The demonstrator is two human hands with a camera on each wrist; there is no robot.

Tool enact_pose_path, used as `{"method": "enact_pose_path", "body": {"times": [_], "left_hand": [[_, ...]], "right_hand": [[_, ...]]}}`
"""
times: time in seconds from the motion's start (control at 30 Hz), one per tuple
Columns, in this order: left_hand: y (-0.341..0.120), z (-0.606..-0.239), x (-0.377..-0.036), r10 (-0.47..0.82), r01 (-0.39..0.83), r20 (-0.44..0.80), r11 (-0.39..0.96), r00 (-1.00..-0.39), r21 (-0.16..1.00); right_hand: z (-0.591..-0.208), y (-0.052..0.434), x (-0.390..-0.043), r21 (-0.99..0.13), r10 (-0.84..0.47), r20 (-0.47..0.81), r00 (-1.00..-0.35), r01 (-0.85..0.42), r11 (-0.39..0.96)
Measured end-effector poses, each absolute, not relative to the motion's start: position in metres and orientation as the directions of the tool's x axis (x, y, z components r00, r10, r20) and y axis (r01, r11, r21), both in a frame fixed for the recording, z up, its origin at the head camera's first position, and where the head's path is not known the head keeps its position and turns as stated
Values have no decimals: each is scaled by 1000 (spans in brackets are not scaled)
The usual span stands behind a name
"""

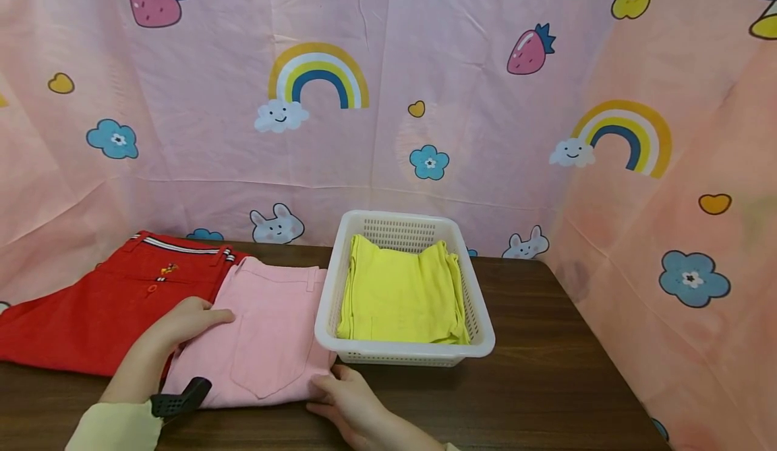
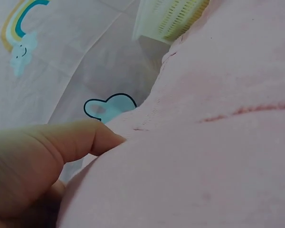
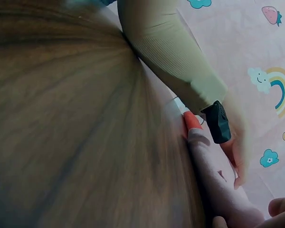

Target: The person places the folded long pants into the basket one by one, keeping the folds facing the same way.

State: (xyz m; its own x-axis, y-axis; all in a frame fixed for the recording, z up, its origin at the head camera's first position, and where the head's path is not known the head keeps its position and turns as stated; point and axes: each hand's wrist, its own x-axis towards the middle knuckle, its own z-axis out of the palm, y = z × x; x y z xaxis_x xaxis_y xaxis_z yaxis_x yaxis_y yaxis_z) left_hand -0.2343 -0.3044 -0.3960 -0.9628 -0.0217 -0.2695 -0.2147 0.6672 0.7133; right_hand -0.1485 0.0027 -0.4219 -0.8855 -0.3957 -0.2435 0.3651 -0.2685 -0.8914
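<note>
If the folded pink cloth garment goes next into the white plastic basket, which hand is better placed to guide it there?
Probably the right hand: it pinches the pink garment at its near right corner, close to the basket. The left hand holds the left edge, beside the red cloth garment.

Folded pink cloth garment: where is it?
In the head view, the folded pink garment is left of centre, between the red cloth garment and the white plastic basket; the left hand holds its left edge, the right hand its near right corner.
</note>
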Motion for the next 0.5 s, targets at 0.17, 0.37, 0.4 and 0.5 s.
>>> {"method": "enact_pose_path", "body": {"times": [0.17,0.37,0.4,0.5], "left_hand": [[-303,-395,-234,11,-212,-282,633,-959,745],[-306,-398,-236,57,-223,-307,565,-950,795],[-307,-398,-237,61,-232,-315,550,-947,802],[-308,-400,-237,74,-254,-336,510,-939,822]], "right_hand": [[-423,-8,-150,-868,-354,-284,-891,396,-300],[-423,-19,-151,-836,-299,-300,-906,401,-374],[-424,-20,-151,-833,-292,-301,-908,399,-383],[-426,-22,-152,-828,-276,-301,-913,394,-398]]}}
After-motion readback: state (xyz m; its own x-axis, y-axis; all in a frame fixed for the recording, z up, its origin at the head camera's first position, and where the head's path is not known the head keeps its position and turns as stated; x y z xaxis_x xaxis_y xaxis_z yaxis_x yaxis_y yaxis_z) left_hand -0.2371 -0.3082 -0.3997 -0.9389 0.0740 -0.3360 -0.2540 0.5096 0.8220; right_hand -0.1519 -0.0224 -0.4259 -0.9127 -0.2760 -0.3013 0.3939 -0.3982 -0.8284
